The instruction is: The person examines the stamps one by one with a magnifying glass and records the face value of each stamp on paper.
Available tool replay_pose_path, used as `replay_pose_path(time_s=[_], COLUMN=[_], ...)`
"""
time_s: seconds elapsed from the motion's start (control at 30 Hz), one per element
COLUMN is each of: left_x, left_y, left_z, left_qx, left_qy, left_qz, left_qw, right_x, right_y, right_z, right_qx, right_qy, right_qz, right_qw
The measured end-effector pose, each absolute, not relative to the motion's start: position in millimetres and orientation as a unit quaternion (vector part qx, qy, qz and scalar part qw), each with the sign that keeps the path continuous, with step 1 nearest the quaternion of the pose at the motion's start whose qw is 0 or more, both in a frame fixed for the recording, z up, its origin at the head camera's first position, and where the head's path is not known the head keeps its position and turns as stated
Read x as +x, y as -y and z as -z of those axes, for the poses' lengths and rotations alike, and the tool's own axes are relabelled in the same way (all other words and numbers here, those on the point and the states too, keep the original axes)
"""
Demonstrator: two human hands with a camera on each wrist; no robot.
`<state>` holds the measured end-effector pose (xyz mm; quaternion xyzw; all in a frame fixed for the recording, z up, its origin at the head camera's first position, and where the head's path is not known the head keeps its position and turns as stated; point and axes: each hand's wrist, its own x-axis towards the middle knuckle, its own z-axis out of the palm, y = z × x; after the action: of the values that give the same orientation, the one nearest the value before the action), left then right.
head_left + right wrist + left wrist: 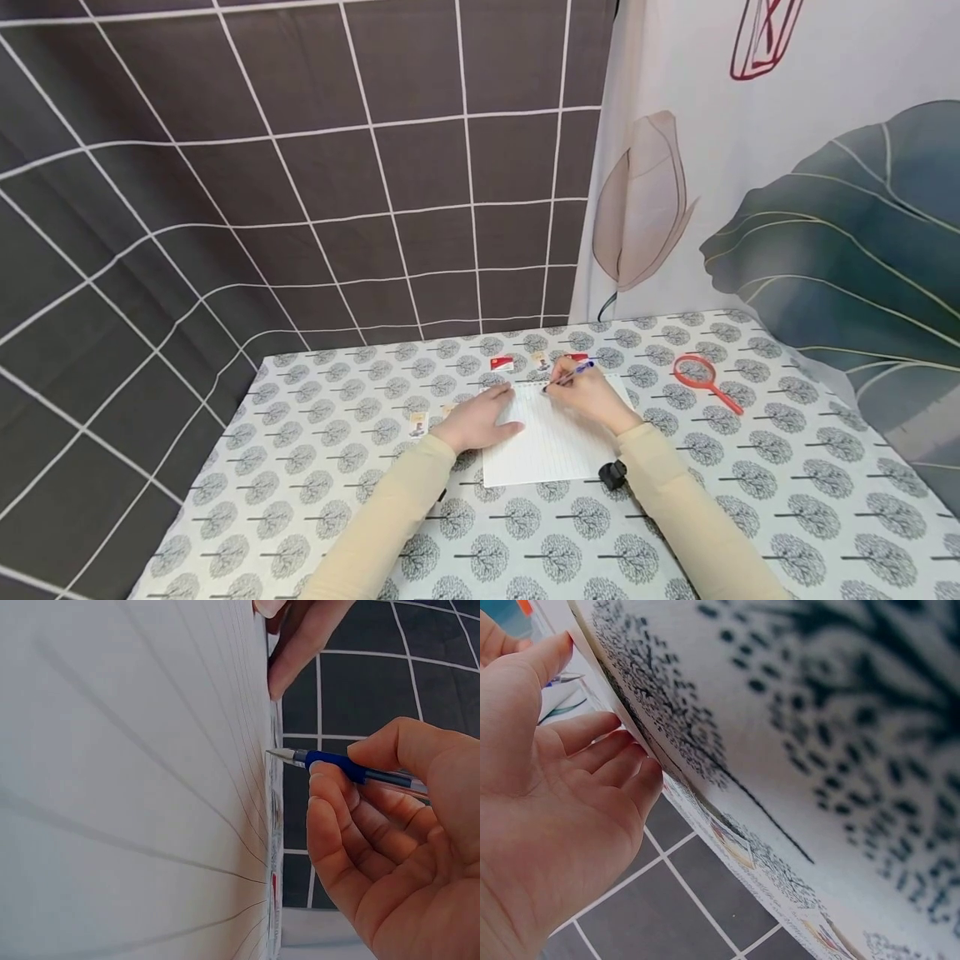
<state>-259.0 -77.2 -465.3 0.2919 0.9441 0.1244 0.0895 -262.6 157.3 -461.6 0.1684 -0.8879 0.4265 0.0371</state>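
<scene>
A lined sheet of paper (551,446) lies on the patterned tablecloth in front of the person. My right hand (591,398) pinches a blue pen (576,372) between thumb and fingers near the sheet's upper part. In the right wrist view the pen (337,765) has its metal tip right at the paper's (135,787) surface. My left hand (480,421) rests on the sheet's left edge, thumb and fingers spread. The left wrist view shows that hand (562,772) with fingers extended and fingertips at the paper's edge.
A red magnifying glass (697,383) lies to the right. Beyond the paper are a red-and-white card (502,364), a small picture card (541,361) and another red card (577,357) partly behind the right hand. Another picture card (418,424) lies left of the left hand. A dark gridded curtain (420,167) stands behind the table.
</scene>
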Motion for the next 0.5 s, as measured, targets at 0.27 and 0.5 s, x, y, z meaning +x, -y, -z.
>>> replay_pose_path(time_s=[0.27,0.5], left_x=[-259.2,-259.0], left_y=[78.3,78.0], left_z=[466.9,463.2], left_qx=[0.292,0.295], left_qy=[-0.943,-0.941], left_qz=[-0.128,-0.134], left_qw=[0.093,0.095], right_x=[-261.9,-261.5], right_y=[-156.9,-156.4], right_z=[461.5,460.2], right_qx=[0.17,0.164], right_qy=[0.893,0.896], right_qz=[-0.416,-0.412], right_qw=[0.034,0.033])
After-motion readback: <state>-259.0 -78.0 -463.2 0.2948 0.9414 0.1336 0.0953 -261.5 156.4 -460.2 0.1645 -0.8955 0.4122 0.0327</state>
